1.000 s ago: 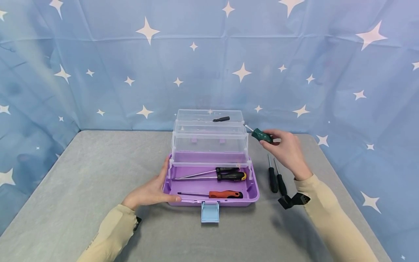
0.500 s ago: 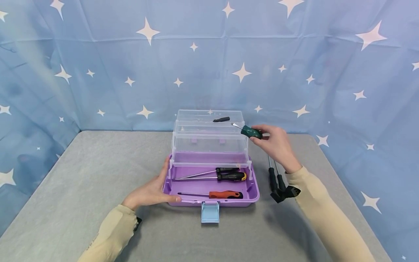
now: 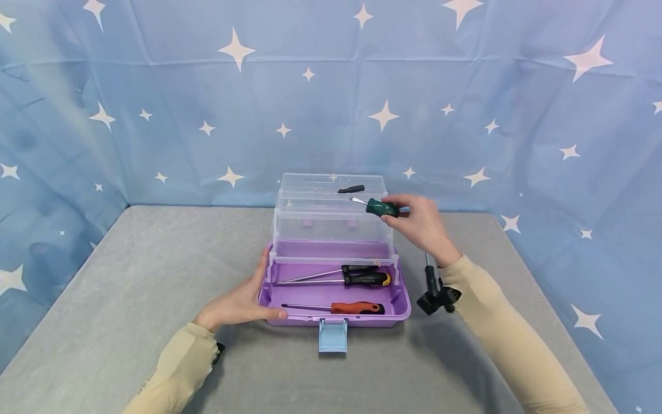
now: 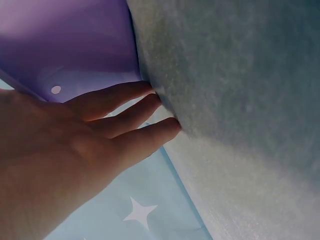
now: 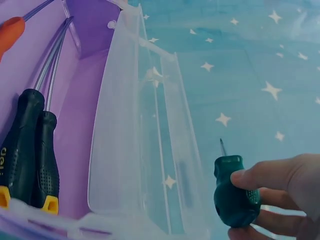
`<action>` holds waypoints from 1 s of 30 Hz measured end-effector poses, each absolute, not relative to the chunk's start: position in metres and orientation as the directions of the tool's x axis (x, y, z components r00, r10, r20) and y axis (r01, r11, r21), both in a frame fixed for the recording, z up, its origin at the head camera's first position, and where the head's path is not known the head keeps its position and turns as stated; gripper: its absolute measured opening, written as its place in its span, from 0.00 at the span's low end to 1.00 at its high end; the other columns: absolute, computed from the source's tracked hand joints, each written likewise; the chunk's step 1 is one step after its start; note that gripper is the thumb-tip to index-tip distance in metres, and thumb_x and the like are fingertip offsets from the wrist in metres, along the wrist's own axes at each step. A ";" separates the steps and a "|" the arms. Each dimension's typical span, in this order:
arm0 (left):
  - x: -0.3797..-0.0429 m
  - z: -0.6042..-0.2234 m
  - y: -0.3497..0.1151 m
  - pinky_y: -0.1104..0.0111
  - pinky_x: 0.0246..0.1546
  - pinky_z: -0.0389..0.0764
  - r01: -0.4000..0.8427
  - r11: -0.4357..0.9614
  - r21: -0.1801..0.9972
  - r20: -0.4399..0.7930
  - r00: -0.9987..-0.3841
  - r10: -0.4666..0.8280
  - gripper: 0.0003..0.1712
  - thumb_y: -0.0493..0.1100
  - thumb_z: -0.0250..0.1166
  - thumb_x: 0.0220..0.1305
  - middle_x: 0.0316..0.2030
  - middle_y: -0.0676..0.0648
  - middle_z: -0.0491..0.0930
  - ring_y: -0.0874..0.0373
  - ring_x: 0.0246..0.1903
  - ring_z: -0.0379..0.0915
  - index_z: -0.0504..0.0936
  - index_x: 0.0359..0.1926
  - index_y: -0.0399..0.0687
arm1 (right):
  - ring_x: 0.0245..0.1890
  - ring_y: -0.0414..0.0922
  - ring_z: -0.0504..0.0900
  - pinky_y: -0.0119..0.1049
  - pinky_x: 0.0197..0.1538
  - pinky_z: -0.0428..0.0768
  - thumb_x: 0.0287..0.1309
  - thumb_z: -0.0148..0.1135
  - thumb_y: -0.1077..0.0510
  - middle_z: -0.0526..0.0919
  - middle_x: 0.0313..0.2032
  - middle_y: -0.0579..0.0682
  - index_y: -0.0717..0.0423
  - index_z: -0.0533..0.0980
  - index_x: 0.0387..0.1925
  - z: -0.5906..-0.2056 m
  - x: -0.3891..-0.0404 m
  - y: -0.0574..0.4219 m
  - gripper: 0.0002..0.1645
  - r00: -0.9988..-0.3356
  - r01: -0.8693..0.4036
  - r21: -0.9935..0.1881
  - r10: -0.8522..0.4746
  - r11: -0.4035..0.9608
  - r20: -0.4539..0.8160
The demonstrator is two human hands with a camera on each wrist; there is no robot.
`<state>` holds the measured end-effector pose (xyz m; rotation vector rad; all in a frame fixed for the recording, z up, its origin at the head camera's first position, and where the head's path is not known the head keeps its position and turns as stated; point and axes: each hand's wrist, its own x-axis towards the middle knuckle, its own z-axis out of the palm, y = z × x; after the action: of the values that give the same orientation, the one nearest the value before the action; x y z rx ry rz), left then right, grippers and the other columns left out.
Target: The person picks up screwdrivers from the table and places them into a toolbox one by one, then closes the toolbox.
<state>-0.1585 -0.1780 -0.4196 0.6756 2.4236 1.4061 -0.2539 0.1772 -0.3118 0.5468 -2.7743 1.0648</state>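
My right hand (image 3: 420, 223) pinches a stubby green-handled screwdriver (image 3: 381, 208), its flat tip pointing left, above the clear upper trays (image 3: 331, 227) of a purple toolbox (image 3: 403, 313). In the right wrist view, thumb and fingers sit around the handle (image 5: 232, 197). My left hand (image 3: 235, 305) rests on the toolbox's left side, thumb on the front rim. Its other fingers lie fairly straight against the purple wall (image 4: 95, 45) in the left wrist view. Inside the base lie a red-and-black screwdriver (image 3: 357, 308) and two black-and-yellow ones (image 3: 367, 279).
A small black screwdriver (image 3: 351, 188) lies in the topmost clear tray. The blue latch (image 3: 333, 336) hangs down in front. Right of the box, black screwdrivers (image 3: 431, 280) lie on the grey table (image 3: 170, 259), partly hidden by my right wrist. A starry blue cloth (image 3: 331, 115) hangs behind.
My right hand has carried the green screwdriver leftward, from beside the toolbox to over its upper trays. The left hand keeps its place on the box.
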 end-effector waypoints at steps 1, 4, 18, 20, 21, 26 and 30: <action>-0.158 -0.419 -0.178 0.42 0.64 0.51 0.262 0.426 0.866 0.007 -0.859 0.512 0.78 0.49 0.78 0.47 0.72 0.29 0.38 0.35 0.69 0.43 0.19 0.73 0.49 | 0.42 0.59 0.84 0.47 0.43 0.82 0.57 0.67 0.64 0.81 0.48 0.65 0.64 0.78 0.54 -0.312 -0.255 0.176 0.22 -0.927 -0.375 -0.626 -0.293 0.683 0.235; -0.158 -0.419 -0.178 0.42 0.65 0.51 0.253 0.430 0.867 -0.001 -0.862 0.507 0.78 0.50 0.78 0.47 0.72 0.29 0.39 0.35 0.69 0.44 0.19 0.73 0.49 | 0.42 0.58 0.84 0.47 0.43 0.82 0.57 0.67 0.64 0.81 0.48 0.64 0.63 0.78 0.54 -0.313 -0.257 0.171 0.22 -0.926 -0.373 -0.650 -0.305 0.662 0.220; -0.159 -0.419 -0.177 0.44 0.65 0.51 0.224 0.441 0.869 -0.029 -0.867 0.498 0.78 0.50 0.78 0.47 0.72 0.28 0.42 0.36 0.69 0.47 0.19 0.73 0.48 | 0.50 0.54 0.79 0.46 0.47 0.80 0.59 0.67 0.61 0.79 0.53 0.58 0.57 0.78 0.57 -0.314 -0.275 0.154 0.23 -0.942 -0.291 -0.736 -0.318 0.611 0.108; -0.159 -0.419 -0.178 0.44 0.65 0.51 0.222 0.439 0.871 -0.030 -0.867 0.497 0.78 0.50 0.78 0.48 0.72 0.29 0.41 0.36 0.69 0.47 0.19 0.73 0.48 | 0.50 0.54 0.79 0.46 0.46 0.80 0.59 0.67 0.60 0.79 0.53 0.58 0.56 0.78 0.57 -0.313 -0.279 0.150 0.23 -0.944 -0.280 -0.734 -0.315 0.619 0.095; -0.159 -0.419 -0.178 0.44 0.65 0.51 0.221 0.440 0.870 -0.031 -0.867 0.497 0.78 0.50 0.78 0.48 0.72 0.29 0.41 0.36 0.69 0.46 0.19 0.73 0.49 | 0.51 0.54 0.78 0.46 0.45 0.79 0.59 0.67 0.60 0.80 0.53 0.57 0.56 0.78 0.57 -0.313 -0.281 0.148 0.23 -0.945 -0.276 -0.735 -0.315 0.620 0.089; -0.158 -0.418 -0.178 0.43 0.65 0.51 0.223 0.444 0.868 -0.030 -0.868 0.495 0.78 0.51 0.78 0.47 0.72 0.29 0.39 0.36 0.69 0.45 0.19 0.73 0.48 | 0.51 0.53 0.77 0.45 0.45 0.78 0.57 0.68 0.60 0.81 0.51 0.57 0.58 0.79 0.55 -0.315 -0.289 0.140 0.23 -0.943 -0.269 -0.750 -0.322 0.604 0.080; -0.158 -0.417 -0.177 0.43 0.65 0.51 0.228 0.446 0.866 -0.026 -0.868 0.495 0.78 0.51 0.78 0.47 0.72 0.28 0.39 0.35 0.69 0.46 0.19 0.73 0.47 | 0.54 0.53 0.76 0.45 0.49 0.78 0.59 0.65 0.60 0.78 0.55 0.56 0.58 0.79 0.55 -0.317 -0.292 0.137 0.21 -0.943 -0.254 -0.778 -0.326 0.574 0.067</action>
<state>-0.1580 -0.1774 -0.4171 0.6226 2.4244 1.3885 -0.2921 0.1370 -0.3174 0.5283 -2.8611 1.3923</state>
